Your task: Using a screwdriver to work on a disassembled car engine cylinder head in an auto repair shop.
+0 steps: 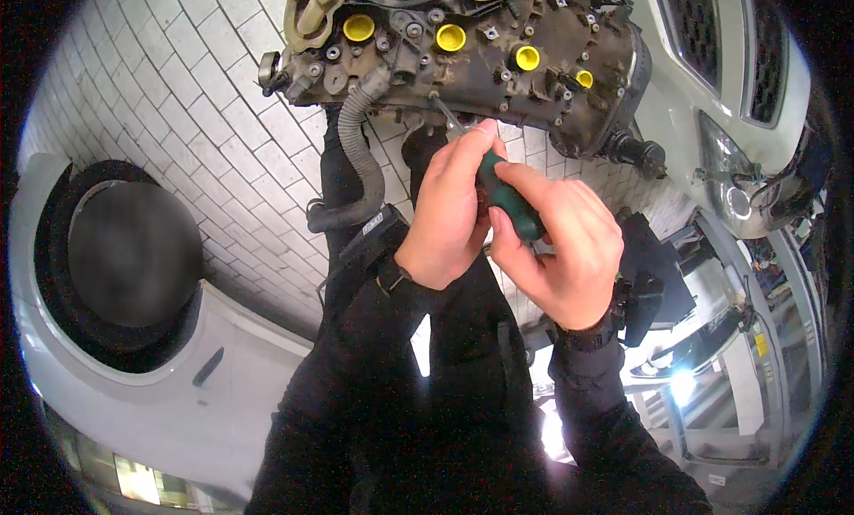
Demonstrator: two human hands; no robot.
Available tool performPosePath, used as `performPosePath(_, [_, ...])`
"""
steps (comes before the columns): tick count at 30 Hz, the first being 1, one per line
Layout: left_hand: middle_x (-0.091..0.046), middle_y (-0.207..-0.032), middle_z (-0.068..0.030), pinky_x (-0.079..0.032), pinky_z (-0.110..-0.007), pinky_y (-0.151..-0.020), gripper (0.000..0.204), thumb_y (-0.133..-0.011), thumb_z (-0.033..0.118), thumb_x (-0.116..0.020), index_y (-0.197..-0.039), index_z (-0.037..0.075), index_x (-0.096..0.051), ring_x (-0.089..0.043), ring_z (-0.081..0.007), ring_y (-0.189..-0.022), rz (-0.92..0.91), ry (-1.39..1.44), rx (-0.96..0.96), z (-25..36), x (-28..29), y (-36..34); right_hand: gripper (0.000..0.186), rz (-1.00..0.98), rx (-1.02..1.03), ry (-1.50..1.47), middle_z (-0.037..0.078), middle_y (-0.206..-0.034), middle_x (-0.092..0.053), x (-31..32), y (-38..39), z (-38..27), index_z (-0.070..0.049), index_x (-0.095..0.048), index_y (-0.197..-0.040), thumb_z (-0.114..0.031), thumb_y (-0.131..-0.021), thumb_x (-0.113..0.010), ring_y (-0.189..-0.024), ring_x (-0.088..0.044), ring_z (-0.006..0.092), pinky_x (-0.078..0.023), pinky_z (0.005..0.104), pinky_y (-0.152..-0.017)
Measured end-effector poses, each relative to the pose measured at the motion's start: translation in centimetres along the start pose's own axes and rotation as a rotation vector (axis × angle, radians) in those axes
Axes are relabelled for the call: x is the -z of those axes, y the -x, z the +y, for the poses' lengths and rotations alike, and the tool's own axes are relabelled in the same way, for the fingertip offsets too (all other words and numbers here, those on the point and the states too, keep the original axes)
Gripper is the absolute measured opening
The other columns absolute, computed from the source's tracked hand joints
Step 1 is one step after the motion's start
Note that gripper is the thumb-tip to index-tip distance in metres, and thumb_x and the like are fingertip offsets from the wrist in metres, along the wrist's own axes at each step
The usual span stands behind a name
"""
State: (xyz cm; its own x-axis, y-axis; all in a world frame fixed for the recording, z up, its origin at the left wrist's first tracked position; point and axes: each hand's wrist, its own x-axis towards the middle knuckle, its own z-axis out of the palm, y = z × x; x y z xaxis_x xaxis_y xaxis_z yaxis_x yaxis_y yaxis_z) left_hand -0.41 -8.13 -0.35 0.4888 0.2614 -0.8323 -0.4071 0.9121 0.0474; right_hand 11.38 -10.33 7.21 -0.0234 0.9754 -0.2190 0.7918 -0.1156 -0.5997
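Note:
A screwdriver with a dark green handle [511, 204] is held in both my hands. My right hand [569, 244] closes its thumb and fingers round the handle. Ahead of it, my left hand [449, 208] is closed about the front of the tool, where handle meets shaft; its fingertips are partly hidden. The thin metal shaft [450, 116] slants up and left to a fastener at the near edge of a dirty brown engine [480, 84]. Whether the tip is seated there I cannot tell. Yellow round plugs [450, 38] sit in several openings along the engine's top.
A grey corrugated hose [358, 137] hangs from the engine's near side, left of my left hand. The floor is light brick-shaped tiles [213, 97]. At left stands a pale car body with a wheel [133, 253]; another car's front [712, 132] is close on the right.

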Motion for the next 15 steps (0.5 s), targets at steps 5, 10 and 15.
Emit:
performPosePath(5, [-0.051, -0.081, 0.0022, -0.042, -0.025, -0.069, 0.031, -0.103, 0.038, -0.05, -0.088, 0.011, -0.055, -0.05, -0.0078, -0.075, -0.032, -0.022, -0.038, 0.0, 0.3, -0.1, 0.036, -0.007, -0.053, -0.021, 0.009, -0.076, -0.062, 0.2, -0.4, -0.6, -0.003, -0.066, -0.108, -0.014, -0.075, -0.078, -0.062, -0.06, 0.0253, -0.046, 0.0373, -0.059])
performPosePath(10, [-0.052, -0.084, 0.0019, -0.042, -0.025, -0.072, 0.03, -0.102, 0.036, -0.052, -0.088, 0.01, -0.055, -0.051, -0.0076, -0.078, -0.043, -0.028, -0.014, 0.0, 0.4, -0.2, 0.028, -0.061, -0.144, 0.01, 0.01, -0.085, -0.07, 0.7, -0.4, -1.1, -0.003, -0.069, -0.104, -0.009, -0.078, -0.077, -0.059, -0.06, 0.0231, -0.046, 0.0311, -0.056])
performPosePath(15, [-0.052, -0.074, 0.0043, -0.04, -0.022, -0.059, 0.029, -0.102, 0.034, -0.055, -0.084, 0.011, -0.057, -0.051, -0.0051, -0.067, 0.035, -0.008, -0.006, 0.4, -0.3, 0.1, 0.031, -0.056, -0.216, -0.024, 0.01, -0.088, -0.071, 0.0, -0.2, -1.2, -0.004, -0.068, -0.107, -0.007, -0.077, -0.076, -0.062, -0.063, 0.0235, -0.048, 0.0309, -0.058])
